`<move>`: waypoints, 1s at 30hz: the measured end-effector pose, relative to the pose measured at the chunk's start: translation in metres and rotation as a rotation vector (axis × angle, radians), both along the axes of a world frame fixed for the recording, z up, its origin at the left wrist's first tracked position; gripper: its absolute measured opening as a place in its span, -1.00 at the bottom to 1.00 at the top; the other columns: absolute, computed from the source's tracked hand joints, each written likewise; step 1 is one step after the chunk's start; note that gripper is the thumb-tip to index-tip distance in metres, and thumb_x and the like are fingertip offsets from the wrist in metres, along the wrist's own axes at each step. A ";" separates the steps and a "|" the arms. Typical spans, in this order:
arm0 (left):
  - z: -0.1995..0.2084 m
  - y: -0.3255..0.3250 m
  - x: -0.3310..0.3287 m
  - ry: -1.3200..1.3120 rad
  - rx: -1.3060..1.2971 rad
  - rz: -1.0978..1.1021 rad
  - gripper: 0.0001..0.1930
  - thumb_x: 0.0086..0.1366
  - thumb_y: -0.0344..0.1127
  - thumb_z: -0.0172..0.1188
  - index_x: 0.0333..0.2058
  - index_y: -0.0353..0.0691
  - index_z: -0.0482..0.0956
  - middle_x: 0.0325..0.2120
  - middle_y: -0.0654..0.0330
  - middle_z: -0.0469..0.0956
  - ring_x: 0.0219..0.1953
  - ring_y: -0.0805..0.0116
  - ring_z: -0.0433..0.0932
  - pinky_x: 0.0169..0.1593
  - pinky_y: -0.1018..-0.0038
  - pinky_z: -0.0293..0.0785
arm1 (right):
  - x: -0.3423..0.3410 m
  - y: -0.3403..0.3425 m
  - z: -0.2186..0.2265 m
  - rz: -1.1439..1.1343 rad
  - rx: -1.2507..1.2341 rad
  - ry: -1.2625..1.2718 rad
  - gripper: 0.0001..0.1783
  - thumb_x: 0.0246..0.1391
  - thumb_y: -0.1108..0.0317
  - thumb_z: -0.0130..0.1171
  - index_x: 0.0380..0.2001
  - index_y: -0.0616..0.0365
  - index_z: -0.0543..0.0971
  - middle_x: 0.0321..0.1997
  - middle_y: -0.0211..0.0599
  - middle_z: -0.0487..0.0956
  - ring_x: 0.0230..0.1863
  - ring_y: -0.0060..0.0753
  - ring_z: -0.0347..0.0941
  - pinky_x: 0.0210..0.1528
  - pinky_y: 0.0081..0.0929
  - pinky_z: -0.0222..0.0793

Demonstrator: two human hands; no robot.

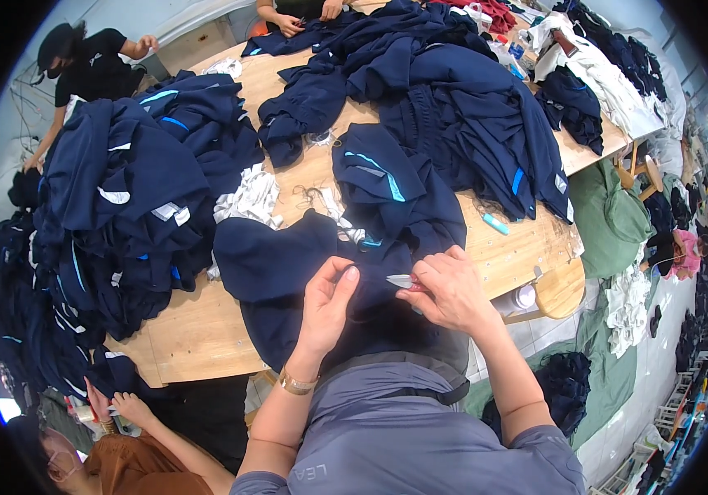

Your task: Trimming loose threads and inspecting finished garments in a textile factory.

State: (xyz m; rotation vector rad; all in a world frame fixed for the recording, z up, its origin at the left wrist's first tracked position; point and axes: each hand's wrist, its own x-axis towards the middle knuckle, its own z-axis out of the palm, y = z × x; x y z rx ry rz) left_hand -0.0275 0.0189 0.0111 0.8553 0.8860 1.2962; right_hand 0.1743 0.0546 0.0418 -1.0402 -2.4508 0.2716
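A navy garment (275,252) is draped over the table's near edge and down in front of me. My left hand (326,299) is closed, thumb against fingers, pinching a bit of this navy cloth; the exact spot is partly hidden. In my right hand (453,287) is a pair of thread snips (398,281), its silver blades pointing left toward the pinched cloth. A bit of red shows between those fingers. The blade tips stay a short way apart from my left hand. Just beyond lies a navy piece with a light blue stripe (387,177).
Navy garments are heaped at left (123,190) and at the back right (461,107) of the wooden table (519,262). White scraps (251,196) and a turquoise tube (496,223) lie between. Co-workers are at the far side and lower left. A wooden stool (560,290) stands right.
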 end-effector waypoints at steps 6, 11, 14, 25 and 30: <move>-0.001 0.003 -0.003 -0.179 -0.155 -0.008 -0.91 0.33 -0.36 -0.02 -0.32 -0.23 0.43 -0.41 0.44 0.43 -0.34 0.73 0.33 -0.20 0.74 0.24 | 0.001 -0.001 -0.006 -0.028 0.064 0.030 -0.63 -0.11 0.02 0.21 -0.59 0.07 0.37 -0.62 -0.39 0.34 -0.54 -0.35 0.32 -0.39 -0.43 0.09; -0.001 0.003 -0.003 -0.224 -0.179 -0.003 -0.90 0.34 -0.36 -0.03 -0.33 -0.22 0.43 -0.41 0.44 0.44 -0.34 0.73 0.34 -0.20 0.74 0.26 | -0.002 -0.001 -0.009 -0.027 0.127 -0.002 -0.64 -0.13 0.04 0.22 -0.57 0.06 0.37 -0.61 -0.39 0.32 -0.54 -0.37 0.30 -0.40 -0.43 0.08; 0.002 0.003 -0.002 -0.284 -0.207 -0.018 -0.90 0.34 -0.37 -0.04 -0.33 -0.21 0.43 -0.41 0.42 0.46 -0.33 0.71 0.38 -0.19 0.73 0.29 | -0.003 0.000 -0.012 -0.044 0.151 0.007 -0.64 -0.13 0.04 0.22 -0.56 0.06 0.37 -0.61 -0.40 0.32 -0.54 -0.37 0.30 -0.40 -0.44 0.07; 0.002 0.001 0.002 -0.371 -0.301 0.001 -0.91 0.34 -0.37 -0.05 -0.32 -0.21 0.42 -0.38 0.40 0.48 -0.33 0.69 0.42 -0.19 0.71 0.34 | -0.009 -0.004 -0.012 -0.099 0.097 0.016 -0.70 -0.21 0.16 0.29 -0.57 0.04 0.38 -0.61 -0.43 0.35 -0.57 -0.35 0.35 -0.46 -0.42 0.12; 0.004 0.002 0.002 -0.324 -0.245 -0.003 -0.91 0.34 -0.37 -0.05 -0.33 -0.20 0.42 -0.40 0.42 0.46 -0.33 0.72 0.38 -0.20 0.73 0.29 | -0.008 -0.005 -0.011 -0.102 0.087 -0.005 -0.69 -0.18 0.14 0.27 -0.55 0.03 0.37 -0.61 -0.44 0.36 -0.59 -0.35 0.36 -0.51 -0.41 0.13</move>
